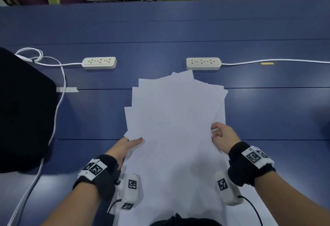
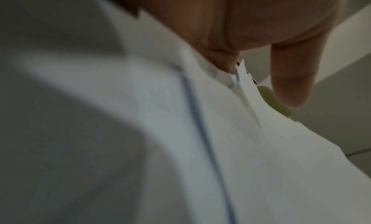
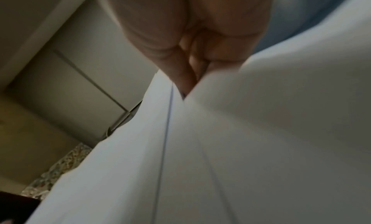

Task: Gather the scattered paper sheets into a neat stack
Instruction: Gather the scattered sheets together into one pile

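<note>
The left hand [image 1: 125,147] holds the left edge of the white paper sheets [image 1: 175,118]. Its thumb lies on top of the paper and its other fingers are hidden under it. The right hand [image 1: 223,137] holds the right edge of the same sheets, with its fingers curled around the edge. Both hands are up off the long blue bench [image 1: 160,29], and the sheets hang between them, just above the bench.

The sheets are bunched together but not lined up. Past the fingertips, many corners stick out like a fan. In the left wrist view, the left hand [image 2: 230,29] pinches the paper [image 2: 200,132] and jagged corners poke out beside one finger. In the right wrist view, the right hand [image 3: 190,37] grips the paper [image 3: 220,148], and the sheet edges show as thin lines. Both of these views are blurry.

Past the sheets, far from both hands, two cream plastic power strips lie on the bench. One power strip [image 1: 99,63] is on the left hand's side and the other power strip [image 1: 203,63] is on the right hand's side. Each has a white cord [image 1: 60,82]. A small yellow stick [image 1: 267,63] lies further out beyond the right hand. A big black thing [image 1: 23,109] sits on the bench to the outside of the left hand. Both wrists wear black bands with white square tags [image 1: 94,169].
</note>
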